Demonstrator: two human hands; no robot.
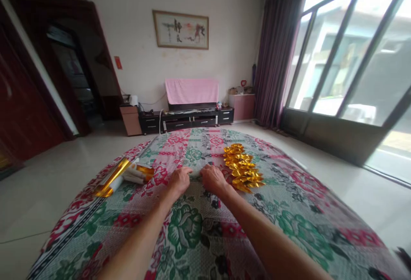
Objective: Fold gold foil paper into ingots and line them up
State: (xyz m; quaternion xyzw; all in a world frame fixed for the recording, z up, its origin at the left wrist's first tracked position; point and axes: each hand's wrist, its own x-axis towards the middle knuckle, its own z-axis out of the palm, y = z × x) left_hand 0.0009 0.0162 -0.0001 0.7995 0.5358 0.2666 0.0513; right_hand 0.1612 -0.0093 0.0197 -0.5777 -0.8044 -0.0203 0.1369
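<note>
Both my hands lie side by side on a floral cloth (199, 228) of red, green and grey that covers the table. My left hand (180, 180) has its fingers curled down, and my right hand (213, 178) is curled the same way close beside it. Between the fingertips something small is pinched, hidden from me. Just right of my right hand lies a heap of folded gold foil pieces (241, 167). To the left of my left hand lie gold foil sheets and rolls (123, 176).
Beyond the table stand a low black TV cabinet (189, 119) with a pink cloth over the screen, and a framed picture (180, 29) on the wall. Large glass doors (349, 57) with a dark curtain fill the right side. A dark wooden doorway is at the left.
</note>
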